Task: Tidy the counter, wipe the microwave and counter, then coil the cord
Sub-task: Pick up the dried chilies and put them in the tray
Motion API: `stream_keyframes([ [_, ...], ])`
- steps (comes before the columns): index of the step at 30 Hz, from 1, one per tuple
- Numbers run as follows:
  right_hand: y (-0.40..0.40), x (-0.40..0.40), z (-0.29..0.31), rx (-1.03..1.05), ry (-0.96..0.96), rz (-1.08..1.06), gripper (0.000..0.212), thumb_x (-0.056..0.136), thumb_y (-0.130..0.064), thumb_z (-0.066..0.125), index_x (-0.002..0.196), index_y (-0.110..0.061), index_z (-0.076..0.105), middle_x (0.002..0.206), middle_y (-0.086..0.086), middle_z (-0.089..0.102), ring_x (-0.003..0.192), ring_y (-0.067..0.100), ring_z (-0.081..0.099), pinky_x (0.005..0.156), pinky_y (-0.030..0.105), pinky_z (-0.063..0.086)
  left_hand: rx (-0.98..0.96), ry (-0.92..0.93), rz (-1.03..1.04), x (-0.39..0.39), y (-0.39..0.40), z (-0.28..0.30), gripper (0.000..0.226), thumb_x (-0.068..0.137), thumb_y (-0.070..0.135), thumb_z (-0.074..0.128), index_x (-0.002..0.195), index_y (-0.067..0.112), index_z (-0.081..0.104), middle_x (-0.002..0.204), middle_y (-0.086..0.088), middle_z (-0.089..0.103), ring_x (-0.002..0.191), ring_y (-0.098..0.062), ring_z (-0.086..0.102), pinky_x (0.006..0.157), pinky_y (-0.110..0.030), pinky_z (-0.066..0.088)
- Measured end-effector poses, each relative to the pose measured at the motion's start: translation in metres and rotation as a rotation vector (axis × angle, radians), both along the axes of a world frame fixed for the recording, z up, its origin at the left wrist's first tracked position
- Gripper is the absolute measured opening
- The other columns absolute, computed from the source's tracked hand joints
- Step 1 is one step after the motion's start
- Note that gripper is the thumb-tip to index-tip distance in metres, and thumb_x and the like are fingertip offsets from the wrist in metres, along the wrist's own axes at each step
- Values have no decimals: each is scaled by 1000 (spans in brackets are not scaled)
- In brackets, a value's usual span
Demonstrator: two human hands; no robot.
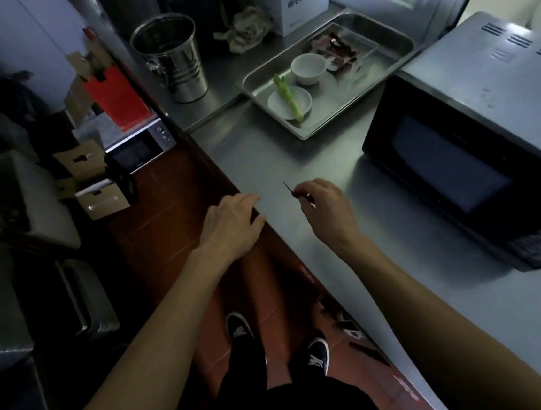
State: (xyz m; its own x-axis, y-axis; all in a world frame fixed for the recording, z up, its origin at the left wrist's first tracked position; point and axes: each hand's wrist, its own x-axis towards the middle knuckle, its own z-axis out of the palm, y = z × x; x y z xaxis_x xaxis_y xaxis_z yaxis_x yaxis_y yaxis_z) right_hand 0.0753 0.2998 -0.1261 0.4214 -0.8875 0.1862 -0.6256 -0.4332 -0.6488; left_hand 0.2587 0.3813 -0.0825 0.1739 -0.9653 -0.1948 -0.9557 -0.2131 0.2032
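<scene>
— Where are the hands?

— Both arms are bare and reach forward from the bottom of the view. The left hand (232,223) lies palm down, its fingers loosely curled over the edge of the counter (290,156).

— And the right?

— The right hand (324,207) is raised a little above the counter, back of the hand up, its fingers drawn in and pinching a thin dark stick (288,190) between fingertips and thumb.

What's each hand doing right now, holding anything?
Left hand: holds nothing, fingers curled over the counter edge.
Right hand: pinching a thin dark stick above the counter.
</scene>
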Motion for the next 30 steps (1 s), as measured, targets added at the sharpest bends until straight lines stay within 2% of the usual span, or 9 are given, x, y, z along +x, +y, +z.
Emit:
stream_keyframes([
  [11,-62,105,21,-69,61,-67,20,94,-9,59,107,-17,72,104,1,68,94,19,63,84,38,53,-100,73,-108,117,-88,9,52,101,46,45,148,24,43,150,-1,47,136,-23,42,110,-45,34],
  [16,-85,151,31,-110,8,-137,20,91,-6,62,105,-14,74,104,2,71,93,17,65,85,37,54,-113,114,-130,172,-121,16,51,101,45,48,147,23,46,149,-2,48,135,-24,43,110,-43,33],
  [20,-99,158,30,-95,-36,-201,24,88,-1,63,107,-12,73,103,2,71,92,18,66,85,37,55,-111,133,-188,188,-153,12,50,100,43,50,146,22,48,149,-1,49,136,-23,43,111,-39,33],
  [30,-178,139,-1,-19,-102,-418,25,86,-3,66,107,-14,72,97,5,71,83,25,67,77,43,56,-13,174,-351,172,-260,-12,52,97,45,53,144,24,49,148,-1,50,136,-21,45,111,-46,37],
])
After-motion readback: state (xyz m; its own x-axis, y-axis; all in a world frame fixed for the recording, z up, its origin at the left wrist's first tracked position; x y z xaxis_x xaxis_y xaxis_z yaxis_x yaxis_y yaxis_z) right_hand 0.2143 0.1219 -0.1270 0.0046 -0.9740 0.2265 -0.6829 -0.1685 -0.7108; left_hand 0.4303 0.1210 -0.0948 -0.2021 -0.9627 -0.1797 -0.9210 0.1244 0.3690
